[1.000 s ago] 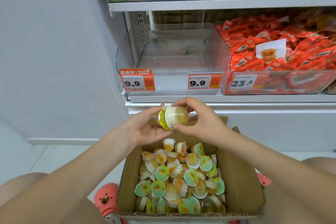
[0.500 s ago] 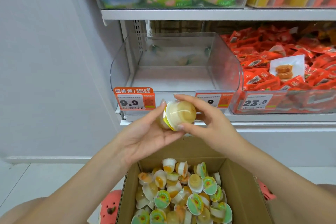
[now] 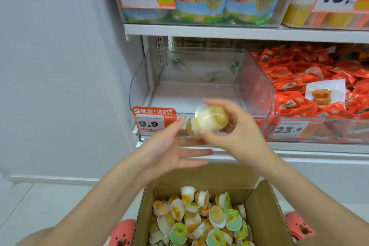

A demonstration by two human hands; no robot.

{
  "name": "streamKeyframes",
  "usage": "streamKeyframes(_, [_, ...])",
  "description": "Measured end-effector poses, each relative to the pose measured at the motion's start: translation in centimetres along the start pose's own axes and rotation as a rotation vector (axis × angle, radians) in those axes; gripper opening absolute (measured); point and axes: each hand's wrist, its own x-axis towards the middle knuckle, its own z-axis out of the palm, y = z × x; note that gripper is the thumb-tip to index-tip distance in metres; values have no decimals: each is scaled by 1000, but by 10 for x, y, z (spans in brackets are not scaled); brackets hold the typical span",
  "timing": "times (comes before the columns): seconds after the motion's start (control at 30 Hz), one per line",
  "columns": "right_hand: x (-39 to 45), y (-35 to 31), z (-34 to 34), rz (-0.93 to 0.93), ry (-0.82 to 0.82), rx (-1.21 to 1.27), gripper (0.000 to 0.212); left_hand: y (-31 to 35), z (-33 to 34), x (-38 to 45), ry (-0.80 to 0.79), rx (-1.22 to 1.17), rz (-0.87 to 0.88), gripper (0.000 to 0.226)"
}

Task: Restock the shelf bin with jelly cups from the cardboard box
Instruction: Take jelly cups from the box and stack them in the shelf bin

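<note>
head view: the jelly cups (image 3: 209,121) you are carrying sit in the air just in front of the clear shelf bin (image 3: 201,78), level with its front lip. there look to be two, though motion blur makes the count unsure. your right hand (image 3: 233,134) has its fingers curled round them, thumb below and fingertips over the top. your left hand (image 3: 169,148) is flat with fingers straight, palm turned toward the cups and holding nothing; whether a fingertip touches the lower cup, you cannot tell.

these cups should be light, with stiff thin plastic walls and a smooth, rounded body that could slip from a loose pinch. the foil lid is likely the weak spot, so take them by the sides rather than pressing on the lid. dropping them into the bin should do no harm from this height.

the bin looks nearly bare, with faint cup shapes showing at the back that may be reflections. the cardboard box (image 3: 265,205) sits below your arms, open and heaped with more cups. a 9.9 price tag (image 3: 152,120) hangs on the bin's front left. to the right, a neighbouring bin holds red snack packets (image 3: 295,86). only the bin's front lip stands between your cups and its floor.
</note>
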Motion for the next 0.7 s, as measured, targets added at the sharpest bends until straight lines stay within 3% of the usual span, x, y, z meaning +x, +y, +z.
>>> streamKeyframes(0.1, [58,-2,-8,34,118,-153,51,23,-39,9,545,873,518,36])
streamKeyframes(0.13, [82,-1,-7,49,106,-233,50,29,-55,13,591,1131,640,35])
streamKeyframes(0.2, [129,5,7,108,37,-366,52,37,-82,24,476,1467,649,41])
streamKeyframes(0.3, [187,31,44,169,-92,-436,32,39,-96,36,366,1501,551,36])
streamKeyframes(0.4, [233,56,84,163,-152,-551,16,37,-97,43,388,1482,626,24])
streamKeyframes(0.47, [250,65,103,152,-148,-635,30,37,-98,47,360,1483,638,23])
streamKeyframes(0.6, [264,91,126,170,-113,-464,59,39,-100,49,348,1477,628,21])
streamKeyframes(0.7, [267,107,127,214,-81,-368,59,40,-100,49,339,1464,661,21])
